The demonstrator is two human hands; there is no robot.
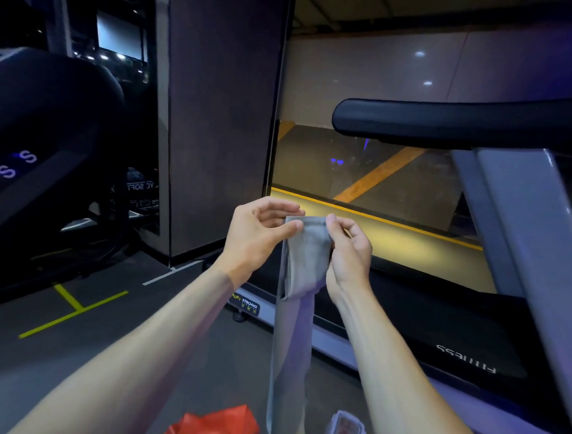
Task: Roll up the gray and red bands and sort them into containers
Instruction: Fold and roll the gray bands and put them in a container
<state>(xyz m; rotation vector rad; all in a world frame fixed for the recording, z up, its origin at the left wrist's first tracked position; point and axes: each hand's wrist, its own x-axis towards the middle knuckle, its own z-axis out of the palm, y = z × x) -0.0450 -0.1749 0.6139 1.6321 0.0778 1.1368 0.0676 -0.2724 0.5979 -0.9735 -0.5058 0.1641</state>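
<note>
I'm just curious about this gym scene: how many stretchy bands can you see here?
2. The gray band is held up by both hands, its tail hanging toward the floor. The red band lies crumpled on the floor, at the bottom edge. More may lie out of view.

Gray band (304, 250) thin matt rubbery sheet; red band (216, 425) glossier, crinkled.
</note>
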